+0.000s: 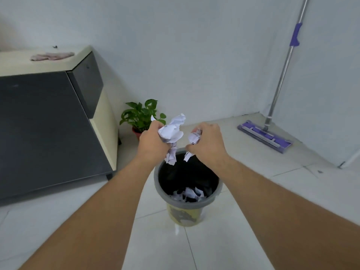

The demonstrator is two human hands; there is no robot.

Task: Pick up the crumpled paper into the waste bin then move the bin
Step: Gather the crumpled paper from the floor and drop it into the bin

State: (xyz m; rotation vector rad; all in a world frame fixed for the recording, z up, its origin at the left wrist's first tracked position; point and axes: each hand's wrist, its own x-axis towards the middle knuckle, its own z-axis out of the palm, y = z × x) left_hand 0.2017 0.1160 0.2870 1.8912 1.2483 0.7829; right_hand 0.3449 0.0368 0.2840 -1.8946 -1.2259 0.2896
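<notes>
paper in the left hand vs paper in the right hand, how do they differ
The paper in the left hand is the bigger wad and sticks up well above the left hand. The paper in the right hand is smaller and mostly hidden by the right hand. Both are white, crumpled, printed, and held above the waste bin.

No legible text, brand or number anywhere. Small black printed marks are seen on the white crumpled paper wad gripped in the left hand, and on the smaller white crumpled paper piece gripped in the right hand; too blurred to be read. A dark graphic is carried on the yellow outer wall of the grey-rimmed round waste bin, but no characters can be made out. Nothing is marked on the purple flat mop.
</notes>
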